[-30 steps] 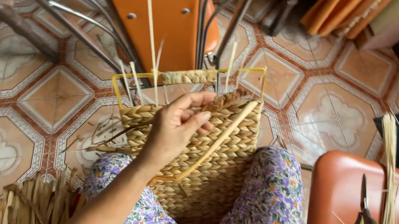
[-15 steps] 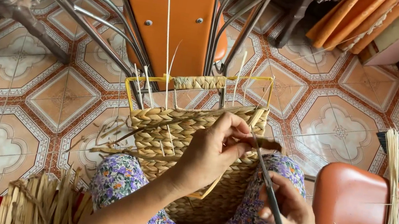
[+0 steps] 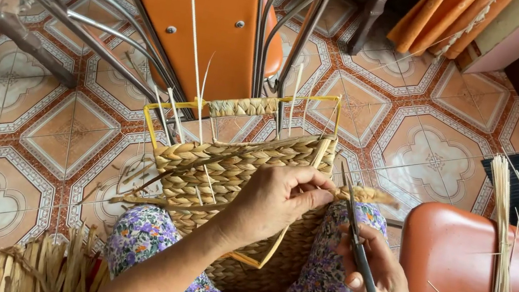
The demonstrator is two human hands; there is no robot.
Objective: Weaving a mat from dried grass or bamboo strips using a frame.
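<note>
I see the half-woven straw basket resting on the lap, on its yellow frame. My left hand has its fingers pinched on a braided strand at the basket's right edge. My right hand is closed around dark scissors, the blades touching that strand. An orange stool with loose reeds stands just beside.

A patterned tile floor carries everything. Near left lies a bundle of dried straw. Orange chairs stand far centre
</note>
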